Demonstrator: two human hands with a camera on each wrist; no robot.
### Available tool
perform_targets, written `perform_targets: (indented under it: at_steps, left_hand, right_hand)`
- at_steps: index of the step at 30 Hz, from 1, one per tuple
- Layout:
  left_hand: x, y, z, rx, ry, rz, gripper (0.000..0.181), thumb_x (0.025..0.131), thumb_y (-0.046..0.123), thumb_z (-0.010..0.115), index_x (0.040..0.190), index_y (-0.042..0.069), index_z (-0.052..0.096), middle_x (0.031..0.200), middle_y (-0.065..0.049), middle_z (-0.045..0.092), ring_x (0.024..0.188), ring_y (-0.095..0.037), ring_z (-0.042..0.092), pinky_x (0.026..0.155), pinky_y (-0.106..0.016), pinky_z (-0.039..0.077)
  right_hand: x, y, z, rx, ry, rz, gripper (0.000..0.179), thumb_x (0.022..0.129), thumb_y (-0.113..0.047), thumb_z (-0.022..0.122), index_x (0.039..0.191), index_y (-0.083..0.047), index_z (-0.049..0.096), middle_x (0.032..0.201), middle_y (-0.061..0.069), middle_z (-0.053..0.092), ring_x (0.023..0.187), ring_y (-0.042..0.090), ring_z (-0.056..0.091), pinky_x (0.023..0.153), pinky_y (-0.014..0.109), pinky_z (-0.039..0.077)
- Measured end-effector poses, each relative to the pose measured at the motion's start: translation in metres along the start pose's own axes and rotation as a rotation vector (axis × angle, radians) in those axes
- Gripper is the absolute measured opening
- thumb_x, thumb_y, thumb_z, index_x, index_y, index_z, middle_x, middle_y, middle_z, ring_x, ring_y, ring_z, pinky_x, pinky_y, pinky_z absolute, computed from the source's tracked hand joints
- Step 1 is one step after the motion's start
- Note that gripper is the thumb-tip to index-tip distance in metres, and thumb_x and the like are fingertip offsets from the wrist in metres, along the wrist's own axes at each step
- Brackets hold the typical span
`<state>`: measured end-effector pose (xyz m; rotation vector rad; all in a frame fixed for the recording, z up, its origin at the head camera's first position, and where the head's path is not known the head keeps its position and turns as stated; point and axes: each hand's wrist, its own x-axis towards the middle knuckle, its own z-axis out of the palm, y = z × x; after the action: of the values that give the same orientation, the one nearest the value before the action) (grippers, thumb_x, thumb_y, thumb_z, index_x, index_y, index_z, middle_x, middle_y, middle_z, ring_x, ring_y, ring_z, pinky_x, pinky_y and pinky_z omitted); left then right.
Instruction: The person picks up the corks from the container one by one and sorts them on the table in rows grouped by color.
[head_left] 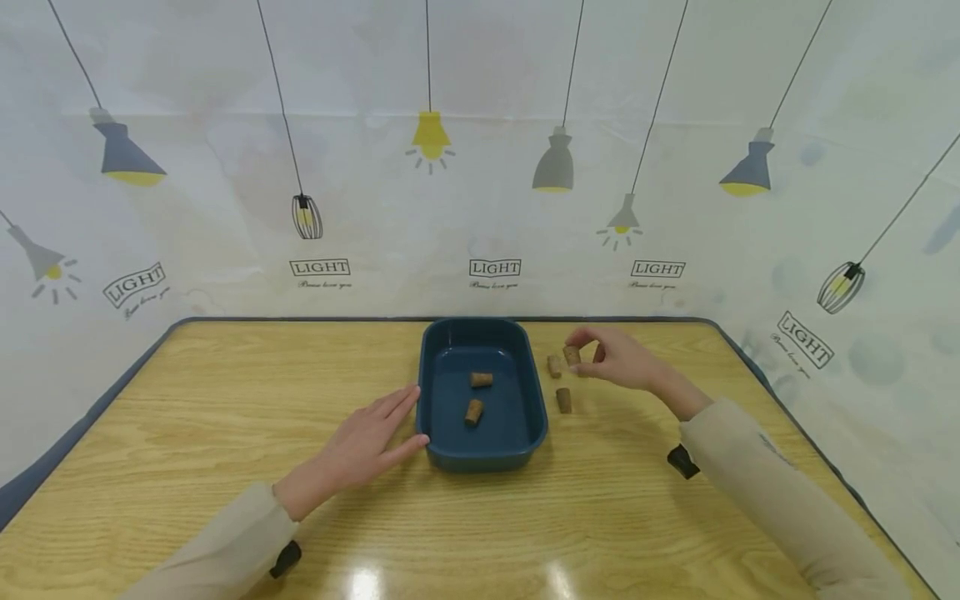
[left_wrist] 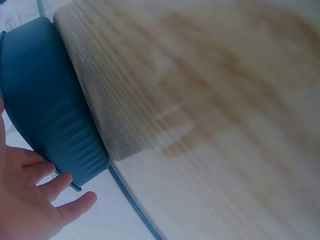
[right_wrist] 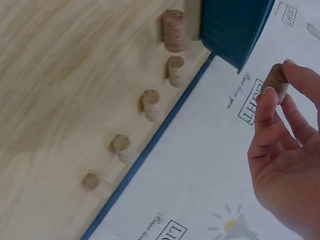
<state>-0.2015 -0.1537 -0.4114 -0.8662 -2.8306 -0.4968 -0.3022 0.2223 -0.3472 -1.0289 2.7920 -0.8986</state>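
Note:
A dark blue rectangular tray stands at the middle of the table's far side, with a cork and another cork lying inside it. My left hand rests its fingertips and thumb on the tray's left rim, fingers mostly straight. To the right of the tray, my right hand pinches a cork between thumb and fingers, above the tabletop. Two loose corks, one nearer the tray and one closer to me, are beside it. In the right wrist view several corks form a row.
The wooden table has a dark blue edge and reaches back to a wall covering printed with hanging lamps. Small black pieces show below both sleeves, one by the left and one by the right.

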Motion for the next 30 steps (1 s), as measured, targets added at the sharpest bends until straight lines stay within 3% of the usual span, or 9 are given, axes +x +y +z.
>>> perform_targets:
  at_steps: [9,18,30]
  left_hand:
    - [0.000,-0.001,0.001,0.004,-0.005,-0.006,0.070,0.092,0.046,0.046,0.142,0.000,0.028,0.144,-0.015,0.030,0.128,-0.032,0.033,0.097,-0.051,0.032]
    - [0.000,-0.001,0.001,0.002,-0.008,-0.010,0.070,0.092,0.046,0.047,0.142,0.001,0.028,0.145,-0.015,0.029,0.128,-0.033,0.033,0.097,-0.051,0.031]
    - [0.000,0.001,-0.001,0.004,-0.007,-0.011,0.070,0.092,0.046,0.047,0.142,0.001,0.028,0.144,-0.015,0.029,0.128,-0.033,0.033,0.096,-0.052,0.032]
  right_hand:
    - [-0.019,0.019,0.009,0.013,-0.016,0.063,0.040,0.085,-0.016,0.066,0.117,0.003,0.053,0.109,0.015,0.057,0.072,0.016,0.055,0.067,0.033,0.046]
    - [-0.029,0.033,0.021,0.048,-0.003,0.066,0.034,0.082,-0.005,0.067,0.112,0.004,0.055,0.106,0.015,0.058,0.094,0.035,0.054,0.068,0.032,0.048]
    - [-0.035,0.046,0.034,0.075,-0.029,0.107,0.030,0.081,-0.003,0.067,0.107,0.003,0.055,0.103,0.015,0.056,0.094,0.032,0.052,0.068,0.033,0.044]
